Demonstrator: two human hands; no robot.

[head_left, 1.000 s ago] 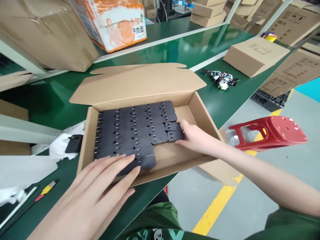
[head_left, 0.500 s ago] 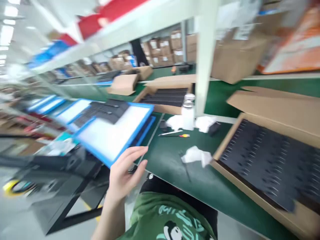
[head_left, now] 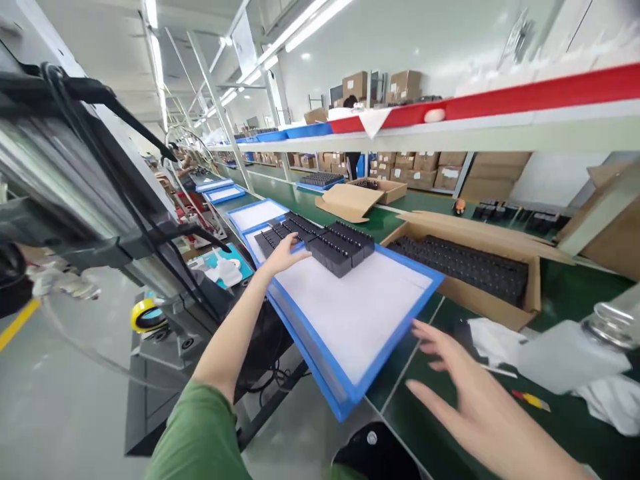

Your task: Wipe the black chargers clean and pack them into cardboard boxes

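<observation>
My left hand [head_left: 286, 257] reaches over the blue-framed white tray [head_left: 345, 320], its fingers apart beside rows of black blocks [head_left: 337, 248] that stand at the tray's far end. Whether its fingertips touch the blocks is hard to tell. Near the tray's right corner, my right hand [head_left: 453, 373] is spread above the green table [head_left: 425, 407], holding nothing. Another blue-edged tray lies underneath the front one.
An open carton [head_left: 533, 287] of black parts sits behind the tray. At right are a clear bottle [head_left: 575, 353], white cloths [head_left: 495, 340] and a yellow-red tool [head_left: 531, 400]. Black machinery [head_left: 165, 280] stands at left.
The view has swung left toward the tray. My left hand has moved from the tray's near edge to the black blocks, and my right hand has come into view.
</observation>
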